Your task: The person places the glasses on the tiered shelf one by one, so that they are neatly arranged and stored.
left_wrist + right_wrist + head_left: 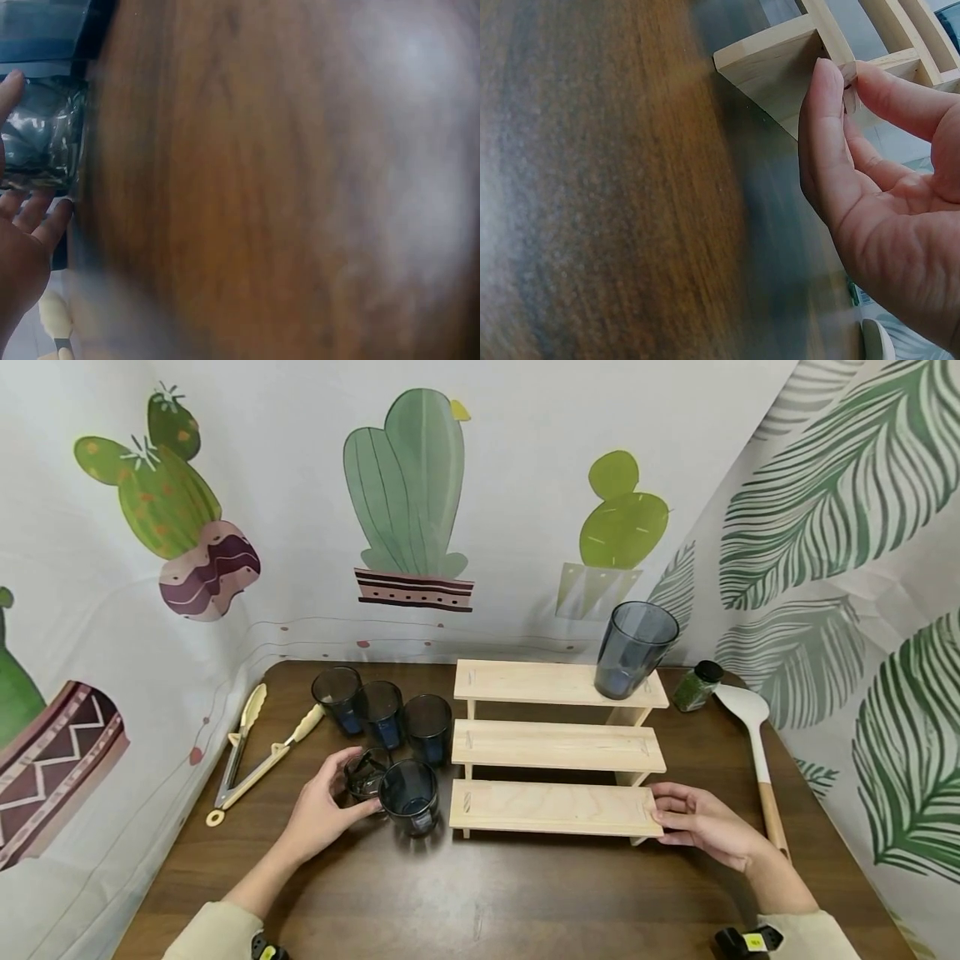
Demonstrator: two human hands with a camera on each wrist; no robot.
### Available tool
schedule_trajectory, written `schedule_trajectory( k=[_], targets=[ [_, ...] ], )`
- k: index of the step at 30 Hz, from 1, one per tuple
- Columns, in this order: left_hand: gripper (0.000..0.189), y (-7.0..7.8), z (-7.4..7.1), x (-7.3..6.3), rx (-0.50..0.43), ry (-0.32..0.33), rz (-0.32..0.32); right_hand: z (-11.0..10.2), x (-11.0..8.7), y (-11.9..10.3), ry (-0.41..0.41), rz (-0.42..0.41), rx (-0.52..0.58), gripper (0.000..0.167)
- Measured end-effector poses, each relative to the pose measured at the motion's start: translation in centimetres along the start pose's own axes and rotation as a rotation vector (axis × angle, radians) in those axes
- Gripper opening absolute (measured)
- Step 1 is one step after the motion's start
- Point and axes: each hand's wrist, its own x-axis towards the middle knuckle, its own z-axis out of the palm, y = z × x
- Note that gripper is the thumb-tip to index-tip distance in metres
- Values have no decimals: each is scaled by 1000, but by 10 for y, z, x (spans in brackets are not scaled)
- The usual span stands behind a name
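Note:
My left hand (330, 800) curls round a small dark clear glass (366, 777), thumb on the near side and fingers behind. In the left wrist view that glass (45, 135) lies between the thumb and the fingers. Just right of it stands a blue-grey tumbler (409, 800), with three more dark tumblers (381, 714) behind. With thumb and fingers, my right hand (708, 825) pinches the right end of the lowest step of a three-tier wooden rack (555, 808). The right wrist view shows the fingertips on the corner of the wooden step (832, 34).
A larger blue-grey glass (636, 652) stands on the rack's top tier, at its right end. Tongs (251, 768) lie open on the left of the table (465, 902). At the right are a green-filled jar (697, 687) and a white spatula (752, 718) with a wooden handle.

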Motion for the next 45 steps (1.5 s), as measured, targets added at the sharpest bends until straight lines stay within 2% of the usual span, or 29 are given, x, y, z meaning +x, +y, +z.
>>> schedule_trajectory(
  k=[9, 15, 21, 27, 36, 45],
  targets=[
    [79, 3, 6, -1, -72, 14, -44, 1, -1, -1, -1, -11, -3, 54],
    [79, 1, 9, -1, -114, 46, -84, 1, -2, -2, -5, -14, -1, 54],
    [75, 3, 7, -3, -118, 71, -129, 2, 1, -3, -2, 1, 10, 60],
    [73, 7, 4, -5, -117, 114, -164, 1, 0, -3, -10, -11, 16, 54],
    [72, 21, -7, -3, -170, 232, -156, -1, 0, -2, 0, -17, 21, 53],
    [70, 53, -32, 8, -167, 319, -147, -3, 1, -1, -9, -23, 27, 55]
  ],
)
